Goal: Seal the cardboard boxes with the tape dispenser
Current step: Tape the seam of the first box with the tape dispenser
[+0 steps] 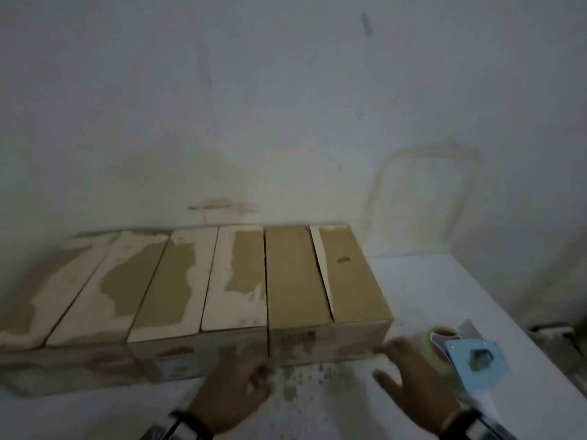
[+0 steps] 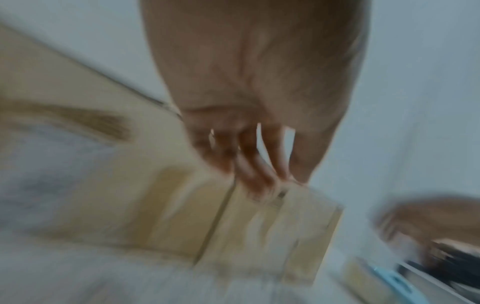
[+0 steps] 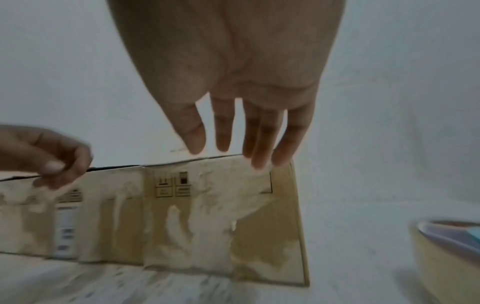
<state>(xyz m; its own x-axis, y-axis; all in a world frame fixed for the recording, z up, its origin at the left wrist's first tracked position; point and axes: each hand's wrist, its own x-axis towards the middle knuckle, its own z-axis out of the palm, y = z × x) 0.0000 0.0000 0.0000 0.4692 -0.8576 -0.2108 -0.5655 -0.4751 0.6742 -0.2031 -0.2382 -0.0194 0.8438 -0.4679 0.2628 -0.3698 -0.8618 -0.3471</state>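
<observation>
Three cardboard boxes stand in a row against the wall; their tops show pale torn patches. On the rightmost box [image 1: 295,281] [image 3: 223,222] the top flaps meet along a slightly gaping seam. The blue tape dispenser [image 1: 476,360] with its tape roll [image 3: 446,257] lies on the table to the right of that box. My right hand [image 1: 409,369] [image 3: 233,127] hovers with fingers spread between the box's front right corner and the dispenser, holding nothing. My left hand [image 1: 244,392] [image 2: 249,160] hangs loosely curled and empty in front of the box's front face.
The white table [image 1: 444,296] is speckled with dark flecks in front of the boxes and ends at a right edge behind the dispenser. A stained wall [image 1: 286,122] rises directly behind the boxes. The wrist views are blurred.
</observation>
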